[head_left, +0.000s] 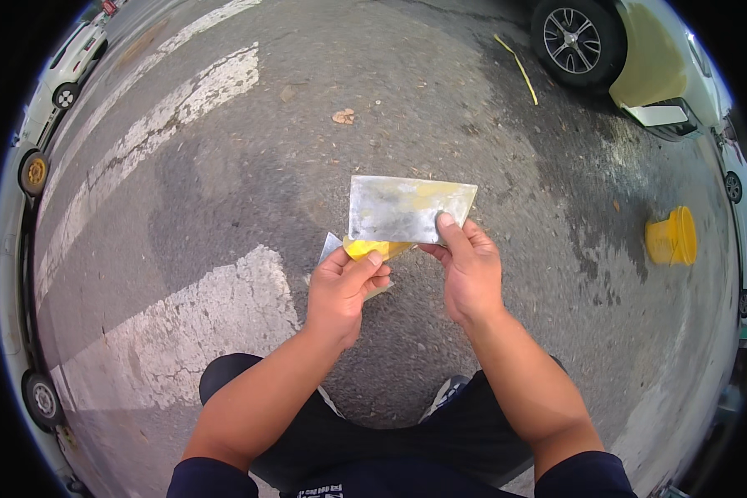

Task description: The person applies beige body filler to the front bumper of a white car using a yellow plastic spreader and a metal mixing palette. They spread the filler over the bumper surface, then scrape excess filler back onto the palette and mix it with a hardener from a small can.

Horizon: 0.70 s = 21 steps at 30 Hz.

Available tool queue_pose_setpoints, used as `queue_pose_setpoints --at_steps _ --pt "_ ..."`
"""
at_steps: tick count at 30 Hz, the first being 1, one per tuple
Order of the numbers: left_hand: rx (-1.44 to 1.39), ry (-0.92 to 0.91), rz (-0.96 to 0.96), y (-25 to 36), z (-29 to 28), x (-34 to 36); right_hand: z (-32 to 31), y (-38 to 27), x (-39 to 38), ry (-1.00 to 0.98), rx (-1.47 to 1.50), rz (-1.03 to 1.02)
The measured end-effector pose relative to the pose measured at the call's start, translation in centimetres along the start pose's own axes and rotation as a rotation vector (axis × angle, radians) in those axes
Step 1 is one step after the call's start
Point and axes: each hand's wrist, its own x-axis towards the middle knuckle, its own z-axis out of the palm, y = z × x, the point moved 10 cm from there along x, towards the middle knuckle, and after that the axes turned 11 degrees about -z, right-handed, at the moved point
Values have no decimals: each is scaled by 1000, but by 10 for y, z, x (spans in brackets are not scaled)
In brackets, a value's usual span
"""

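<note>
The right hand [471, 272] pinches a metal sheet [407, 207] near one corner, above the road [307, 158]. By its bottom edge, the left hand [340, 289] grips a yellow piece [358, 248]. A bucket [664, 239] sits well apart. The shirt [390, 477] has white letters.

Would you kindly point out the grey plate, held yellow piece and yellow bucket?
Grey plate [402, 210]: head view, middle of its face.
Yellow piece [364, 247]: head view, bright exposed part.
Yellow bucket [660, 241]: head view, side wall.

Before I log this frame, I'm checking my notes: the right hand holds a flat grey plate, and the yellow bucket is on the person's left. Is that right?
Not quite: the head view shows the yellow bucket on the person's right. The right hand does hold the flat grey plate.
</note>
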Motion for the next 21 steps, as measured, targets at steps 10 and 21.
queue_pose_setpoints --at_steps 10,21 --pt "3 40 96 63 -22 1 -12 -29 28 76 171 -86" --pt "58 -69 160 60 4 -1 18 23 -1 266 240 320"
